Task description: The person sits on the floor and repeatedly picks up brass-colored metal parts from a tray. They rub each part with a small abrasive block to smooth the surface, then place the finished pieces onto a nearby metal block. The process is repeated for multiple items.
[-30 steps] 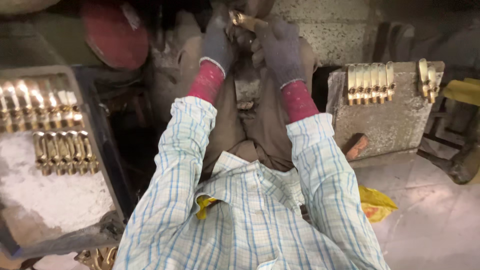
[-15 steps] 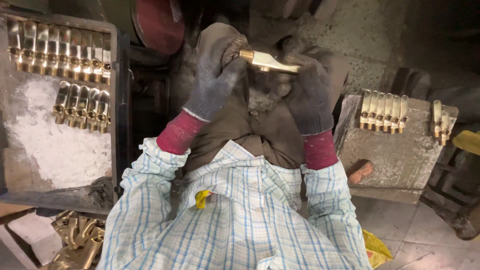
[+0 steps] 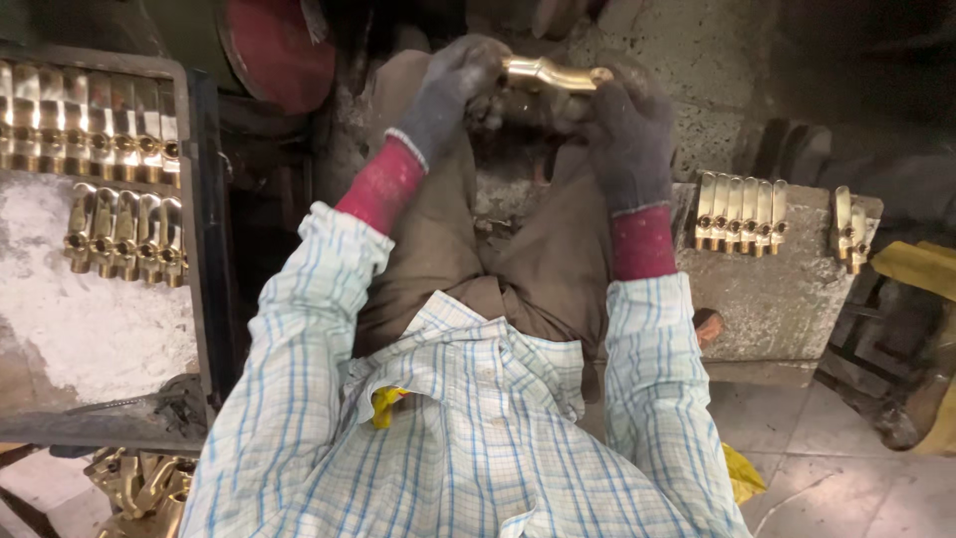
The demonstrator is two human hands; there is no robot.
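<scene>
A shiny brass fitting [image 3: 551,74] lies crosswise between both gloved hands, above my knees. My left hand [image 3: 448,90], in a dark grey glove with a red cuff, grips its left end. My right hand [image 3: 627,125], gloved the same way, closes over its right end. Both forearms wear a light checked shirt.
A flat tray [image 3: 110,329] dusted with white powder sits at left with two rows of brass fittings [image 3: 95,130]. A grey stone block [image 3: 787,289] at right carries more brass fittings [image 3: 742,211]. A red round part [image 3: 274,50] is up front. Loose brass pieces [image 3: 139,483] lie bottom left.
The view has shifted, so the tray and block sit differently in frame. Both hands stayed on the brass fitting, which now lies more level between them.
</scene>
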